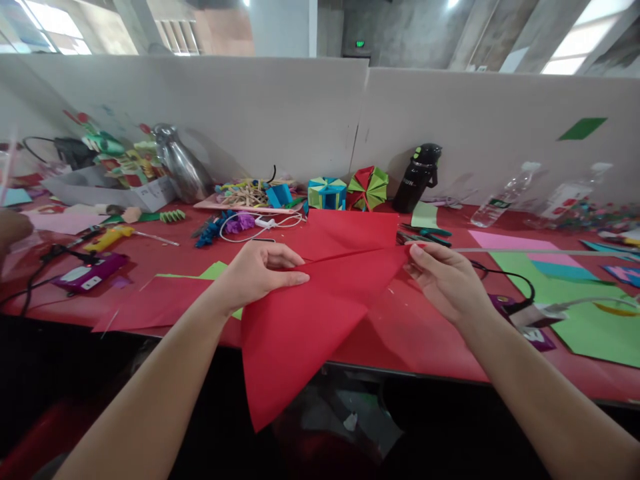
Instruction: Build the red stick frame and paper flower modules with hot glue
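paper (300, 320): one diagonal fold laid, crease unpressed, near corner hangs off bench (425, 347) | left hand (257, 273) pinching fold edge | right hand (443, 280) pinching far corner

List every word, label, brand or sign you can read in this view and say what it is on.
Nothing reads clearly.
Black bottle: pale lettering on its side, too blurred to quote.
Green sign on the far wall: lit, too small to read.
Clear plastic bottle: label unreadable.
Purple device: white label, print too small.
Red paper in the hands: blank.
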A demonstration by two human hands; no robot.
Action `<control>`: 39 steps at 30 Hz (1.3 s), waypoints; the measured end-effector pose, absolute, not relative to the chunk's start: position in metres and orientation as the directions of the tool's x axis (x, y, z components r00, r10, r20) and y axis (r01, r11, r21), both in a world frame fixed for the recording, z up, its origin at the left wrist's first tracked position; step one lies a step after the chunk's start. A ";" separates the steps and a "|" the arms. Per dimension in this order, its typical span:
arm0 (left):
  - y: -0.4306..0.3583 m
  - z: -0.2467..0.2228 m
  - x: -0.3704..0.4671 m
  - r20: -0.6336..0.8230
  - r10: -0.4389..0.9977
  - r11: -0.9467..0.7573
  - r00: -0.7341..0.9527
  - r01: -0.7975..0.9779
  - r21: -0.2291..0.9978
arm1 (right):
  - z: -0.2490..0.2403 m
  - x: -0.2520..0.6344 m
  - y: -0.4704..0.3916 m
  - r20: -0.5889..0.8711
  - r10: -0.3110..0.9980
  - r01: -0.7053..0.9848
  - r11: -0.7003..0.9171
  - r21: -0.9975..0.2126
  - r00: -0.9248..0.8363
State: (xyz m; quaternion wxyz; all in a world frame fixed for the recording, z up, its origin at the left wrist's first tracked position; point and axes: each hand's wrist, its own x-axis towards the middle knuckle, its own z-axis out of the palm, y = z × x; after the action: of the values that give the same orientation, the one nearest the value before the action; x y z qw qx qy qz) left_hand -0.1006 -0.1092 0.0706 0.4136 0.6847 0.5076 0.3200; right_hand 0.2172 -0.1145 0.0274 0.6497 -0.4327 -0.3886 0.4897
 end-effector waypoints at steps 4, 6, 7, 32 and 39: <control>-0.109 0.069 -0.101 0.046 0.959 -0.169 0.278 0.439 0.883 | 0.031 0.216 -0.117 0.096 0.980 -0.306 0.146 -0.941 0.173; -0.108 0.069 -0.102 0.060 0.960 -0.182 0.274 0.443 0.878 | 0.032 0.216 -0.118 0.097 0.982 -0.315 0.144 -0.938 0.160; -0.108 0.068 -0.102 0.066 0.960 -0.186 0.272 0.443 0.877 | 0.033 0.216 -0.118 0.098 0.983 -0.314 0.144 -0.938 0.156; -0.111 0.070 -0.097 -0.033 0.949 -0.082 0.312 0.349 0.934 | 0.033 0.212 -0.117 0.147 0.967 -0.283 0.203 -0.937 0.208; -0.112 0.071 -0.097 -0.016 0.946 -0.105 0.325 0.351 0.931 | 0.033 0.216 -0.115 0.140 0.970 -0.301 0.196 -0.933 0.200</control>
State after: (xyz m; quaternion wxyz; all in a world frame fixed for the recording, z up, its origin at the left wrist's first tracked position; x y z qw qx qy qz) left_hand -0.0968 -0.1120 0.0706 0.4622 0.6700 0.4837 0.3216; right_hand 0.2157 -0.1149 0.0327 0.6572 -0.4102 -0.4078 0.4832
